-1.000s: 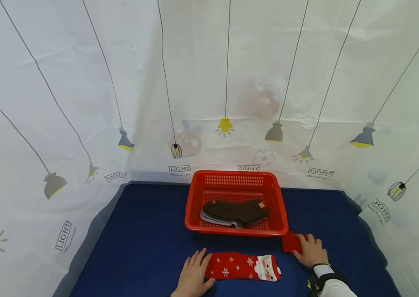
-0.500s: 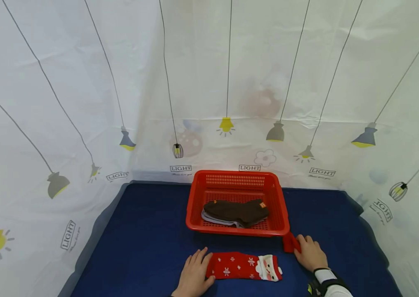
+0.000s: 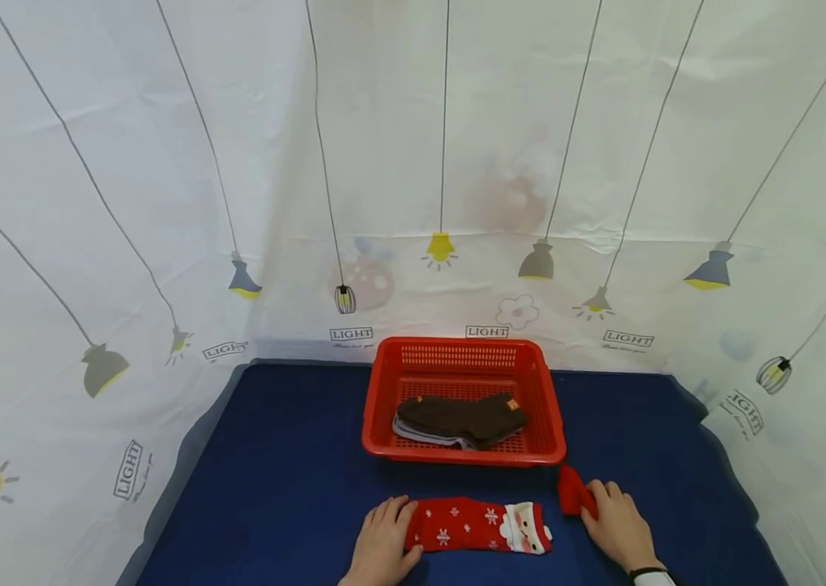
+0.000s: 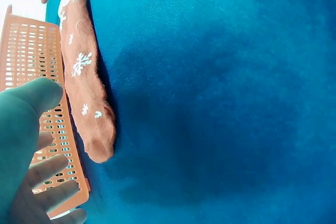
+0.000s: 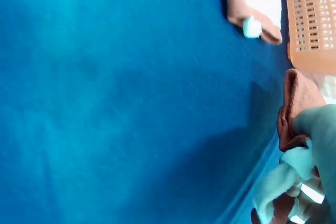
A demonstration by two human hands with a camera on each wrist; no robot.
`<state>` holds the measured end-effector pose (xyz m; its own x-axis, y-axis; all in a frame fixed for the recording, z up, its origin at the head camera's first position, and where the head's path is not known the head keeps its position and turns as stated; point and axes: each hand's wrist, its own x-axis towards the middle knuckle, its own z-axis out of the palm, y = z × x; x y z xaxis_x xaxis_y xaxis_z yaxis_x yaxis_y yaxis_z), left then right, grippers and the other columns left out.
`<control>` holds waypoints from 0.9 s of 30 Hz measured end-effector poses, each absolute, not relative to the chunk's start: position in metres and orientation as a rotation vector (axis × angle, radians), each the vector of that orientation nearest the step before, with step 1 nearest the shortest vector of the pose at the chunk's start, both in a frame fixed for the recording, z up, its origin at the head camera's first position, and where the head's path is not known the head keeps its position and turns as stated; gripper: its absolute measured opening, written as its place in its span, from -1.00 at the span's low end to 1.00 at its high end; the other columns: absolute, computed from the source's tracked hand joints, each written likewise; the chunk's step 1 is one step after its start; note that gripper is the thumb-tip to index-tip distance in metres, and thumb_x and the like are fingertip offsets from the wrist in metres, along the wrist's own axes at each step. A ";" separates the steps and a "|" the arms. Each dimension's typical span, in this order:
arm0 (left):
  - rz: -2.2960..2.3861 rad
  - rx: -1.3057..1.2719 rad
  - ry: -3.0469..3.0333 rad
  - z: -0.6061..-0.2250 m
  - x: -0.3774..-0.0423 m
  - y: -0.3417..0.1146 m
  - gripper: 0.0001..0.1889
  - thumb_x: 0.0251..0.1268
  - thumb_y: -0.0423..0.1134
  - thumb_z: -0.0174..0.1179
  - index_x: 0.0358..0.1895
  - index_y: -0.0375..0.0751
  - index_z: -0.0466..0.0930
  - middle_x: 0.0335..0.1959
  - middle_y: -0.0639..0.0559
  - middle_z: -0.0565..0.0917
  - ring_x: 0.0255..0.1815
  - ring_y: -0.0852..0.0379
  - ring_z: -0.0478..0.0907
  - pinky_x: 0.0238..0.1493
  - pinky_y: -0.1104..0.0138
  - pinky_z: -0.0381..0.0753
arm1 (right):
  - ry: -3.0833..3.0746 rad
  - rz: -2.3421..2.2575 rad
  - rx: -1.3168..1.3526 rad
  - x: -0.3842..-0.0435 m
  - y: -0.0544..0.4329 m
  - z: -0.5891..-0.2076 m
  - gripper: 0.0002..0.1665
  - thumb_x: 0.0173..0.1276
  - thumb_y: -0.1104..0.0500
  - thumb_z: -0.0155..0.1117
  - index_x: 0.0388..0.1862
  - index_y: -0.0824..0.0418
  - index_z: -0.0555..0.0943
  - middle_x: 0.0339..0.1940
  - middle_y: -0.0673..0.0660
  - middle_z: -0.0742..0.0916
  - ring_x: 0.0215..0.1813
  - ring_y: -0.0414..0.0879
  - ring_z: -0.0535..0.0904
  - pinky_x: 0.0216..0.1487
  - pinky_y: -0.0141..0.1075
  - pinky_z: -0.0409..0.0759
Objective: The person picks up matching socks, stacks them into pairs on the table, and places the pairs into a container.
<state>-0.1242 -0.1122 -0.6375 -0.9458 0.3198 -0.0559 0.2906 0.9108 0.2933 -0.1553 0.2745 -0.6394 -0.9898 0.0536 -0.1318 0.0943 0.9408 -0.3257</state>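
A red Christmas sock (image 3: 467, 524) with white snowflakes and a Santa face lies flat on the blue cloth. My left hand (image 3: 381, 539) rests at its toe end, fingers loosely extended; in the left wrist view the fingers (image 4: 55, 195) hold nothing. To the right, my right hand (image 3: 618, 525) pinches a second red sock (image 3: 574, 491), bunched and partly lifted near the basket's front right corner. In the right wrist view the thumb presses on this red sock (image 5: 300, 103), and much of it is hidden by the hand.
A red plastic basket (image 3: 376, 445) stands behind the socks. Inside it lie dark brown socks (image 3: 462, 418) on top of grey ones (image 3: 427, 437). A white sheet printed with lamps (image 3: 398, 163) surrounds the blue-covered table (image 3: 288, 456) at the back and sides.
My right hand has drawn the bunched red sock slightly toward me, away from the basket, and the sock now stands up more. The left hand and the snowflake sock stay put.
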 end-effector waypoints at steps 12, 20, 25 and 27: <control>0.445 0.439 2.998 -0.642 -0.118 -0.112 -0.43 0.19 0.06 0.46 0.21 -0.11 0.63 0.19 -0.09 0.65 0.15 -0.13 0.61 0.14 -0.06 0.63 | 3.026 -0.530 0.013 -0.145 0.244 -0.625 -0.71 0.31 0.15 0.42 -0.05 0.23 0.61 -0.30 0.13 0.59 -0.31 -0.02 0.46 -0.36 -0.14 0.48; 0.462 0.446 3.009 -0.638 -0.118 -0.113 -0.47 0.21 0.04 0.46 0.18 -0.11 0.64 0.17 -0.08 0.65 0.13 -0.12 0.61 0.14 -0.05 0.62 | 3.050 -0.555 -0.100 -0.144 0.215 -0.615 -0.75 0.31 0.17 0.45 -0.08 0.14 0.63 -0.29 0.06 0.59 -0.32 -0.09 0.40 -0.37 -0.23 0.40; 0.457 0.457 3.009 -0.636 -0.118 -0.114 -0.48 0.22 0.04 0.45 0.19 -0.11 0.64 0.18 -0.08 0.64 0.14 -0.11 0.61 0.14 -0.03 0.62 | 3.078 -0.521 -0.143 -0.144 0.201 -0.613 -0.73 0.28 0.17 0.48 -0.09 0.13 0.63 -0.26 0.06 0.60 -0.29 -0.10 0.41 -0.34 -0.21 0.46; 0.455 0.462 3.017 -0.635 -0.118 -0.114 -0.48 0.22 0.04 0.45 0.18 -0.11 0.64 0.18 -0.08 0.64 0.13 -0.11 0.61 0.13 -0.03 0.62 | 3.092 -0.504 -0.168 -0.145 0.196 -0.613 -0.73 0.27 0.16 0.49 -0.10 0.13 0.63 -0.27 0.05 0.60 -0.29 -0.11 0.40 -0.34 -0.23 0.46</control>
<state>-0.1176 -0.1141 -0.6353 -0.9536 0.3009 -0.0102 0.2845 0.9116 0.2966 -0.1447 0.1964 -0.6127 -0.9942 -0.1066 0.0126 -0.1051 0.9426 -0.3170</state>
